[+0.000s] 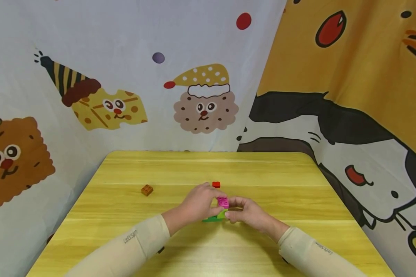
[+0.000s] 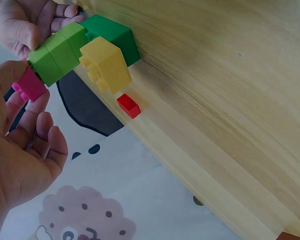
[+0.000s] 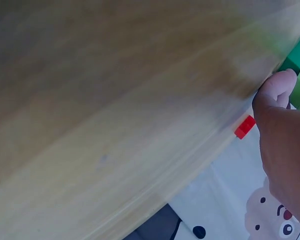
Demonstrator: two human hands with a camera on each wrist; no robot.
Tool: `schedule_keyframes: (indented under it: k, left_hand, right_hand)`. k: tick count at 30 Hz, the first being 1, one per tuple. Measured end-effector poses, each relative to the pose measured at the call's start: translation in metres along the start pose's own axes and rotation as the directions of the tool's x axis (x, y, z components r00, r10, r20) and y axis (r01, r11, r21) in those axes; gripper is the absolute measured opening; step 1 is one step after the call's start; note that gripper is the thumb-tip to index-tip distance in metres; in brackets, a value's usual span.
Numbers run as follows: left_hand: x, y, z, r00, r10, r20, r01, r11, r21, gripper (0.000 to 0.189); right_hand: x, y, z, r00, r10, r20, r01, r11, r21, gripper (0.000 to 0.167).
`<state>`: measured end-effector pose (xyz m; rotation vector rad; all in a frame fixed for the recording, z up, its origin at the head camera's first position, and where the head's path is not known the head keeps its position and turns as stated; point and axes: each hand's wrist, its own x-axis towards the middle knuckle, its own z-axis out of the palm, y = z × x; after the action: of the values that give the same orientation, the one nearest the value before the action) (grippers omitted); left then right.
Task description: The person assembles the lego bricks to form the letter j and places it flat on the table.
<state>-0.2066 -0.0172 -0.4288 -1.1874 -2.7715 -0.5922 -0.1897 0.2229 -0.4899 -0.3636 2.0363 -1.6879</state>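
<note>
Left wrist view is showing, beside the lime blocks (image 2: 57, 53), a yellow block (image 2: 110, 65) that the head view is hiding; the left hand (image 1: 200, 203) is pinching the pink block (image 1: 223, 202) at one end of the lime blocks, and the right hand (image 1: 247, 213) is gripping the lime blocks. Only the head view is showing the whole brown block (image 1: 147, 190), lying well left of the lime blocks.

A cream left sleeve (image 1: 114, 250) is crossing the head view's lower left, a matching right sleeve (image 1: 315, 252) its lower right; dark lettering (image 1: 130, 236) is marking each, and small black pieces (image 1: 161, 250) are peeking out beneath.
</note>
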Motion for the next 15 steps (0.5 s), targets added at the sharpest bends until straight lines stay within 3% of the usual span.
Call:
schedule_keyframes:
  k: [6, 15]
  left_hand:
    - [0.0020, 0.0004, 0.0010, 0.999, -0.023, 0.023, 0.024, 0.998, -0.050, 0.029]
    - [0.0029, 0.0020, 0.0005, 1.000, -0.018, 0.026, 0.019, 0.998, -0.056, 0.028]
  right_hand:
    - [0.0016, 0.0031, -0.0004, 1.000, -0.004, -0.001, 0.004, 1.000, 0.000, 0.048]
    - [0.0032, 0.0041, -0.0003, 1.000, -0.013, 0.007, 0.013, 1.000, -0.006, 0.048]
